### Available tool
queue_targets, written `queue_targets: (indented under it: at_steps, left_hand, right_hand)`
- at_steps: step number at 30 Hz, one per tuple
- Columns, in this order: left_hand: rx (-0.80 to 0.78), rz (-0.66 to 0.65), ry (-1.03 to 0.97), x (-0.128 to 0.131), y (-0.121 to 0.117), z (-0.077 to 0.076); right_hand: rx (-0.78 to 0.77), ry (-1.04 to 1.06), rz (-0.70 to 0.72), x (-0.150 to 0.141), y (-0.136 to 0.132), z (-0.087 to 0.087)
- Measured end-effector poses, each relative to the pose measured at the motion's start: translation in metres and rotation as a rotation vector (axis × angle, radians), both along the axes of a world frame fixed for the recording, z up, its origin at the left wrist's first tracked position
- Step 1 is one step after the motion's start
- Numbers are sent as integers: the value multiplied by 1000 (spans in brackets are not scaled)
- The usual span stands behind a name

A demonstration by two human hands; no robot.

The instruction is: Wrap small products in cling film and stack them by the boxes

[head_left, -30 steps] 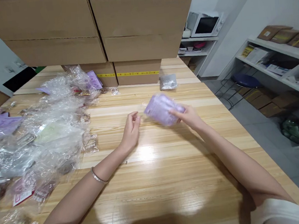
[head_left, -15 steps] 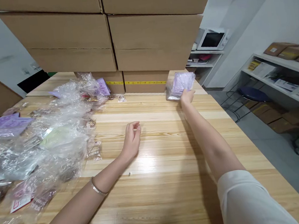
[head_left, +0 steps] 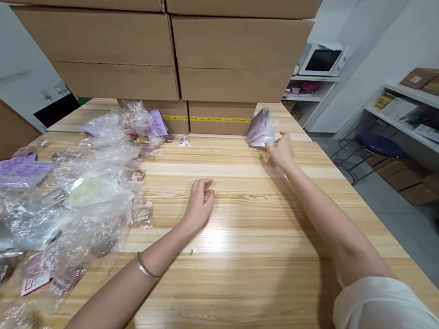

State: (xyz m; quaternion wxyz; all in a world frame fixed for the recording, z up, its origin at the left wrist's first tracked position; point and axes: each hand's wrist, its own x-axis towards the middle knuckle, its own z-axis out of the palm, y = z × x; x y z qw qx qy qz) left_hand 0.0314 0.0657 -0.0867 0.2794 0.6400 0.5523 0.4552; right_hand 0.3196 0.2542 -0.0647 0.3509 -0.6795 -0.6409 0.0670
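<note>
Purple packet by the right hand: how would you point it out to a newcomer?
Find the stacked boxes across the table. By their lower right end, just beyond the right hand, sits the purple packet. Other purple pieces lie in the plastic heap at left; this one is apart from it.

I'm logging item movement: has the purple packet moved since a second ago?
Yes: the purple packet has moved forward, away from the person, and now sits closer to the yellow-taped cardboard box.
</note>
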Motion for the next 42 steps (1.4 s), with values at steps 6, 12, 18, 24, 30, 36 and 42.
queue_targets:
  at_steps: [6,12,18,24,30,36,42]
  left_hand:
    - [-2,-15,29,0,-2,0]
    - [9,-20,115,0,-5,5]
    - [78,40,439,-11,-3,18]
    - [93,265,732,-49,11,31]
    - [-7,455,788,-99,45,34]
    - [-38,260,748,-118,118,24]
    - [-84,466,945,-122,162,29]
  right_hand:
    - [-182,-362,17,-38,-30,-24]
    - [-234,-358,48,-40,18,-28]
    - [-291,-364,40,-39,41,-31]
    - [-309,-420,213,-48,-14,-41]
    - [-225,-496,378,-53,-91,-43]
    - [-162,-504,417,-61,-119,-46]
    - [-117,-499,401,-60,-119,-49]
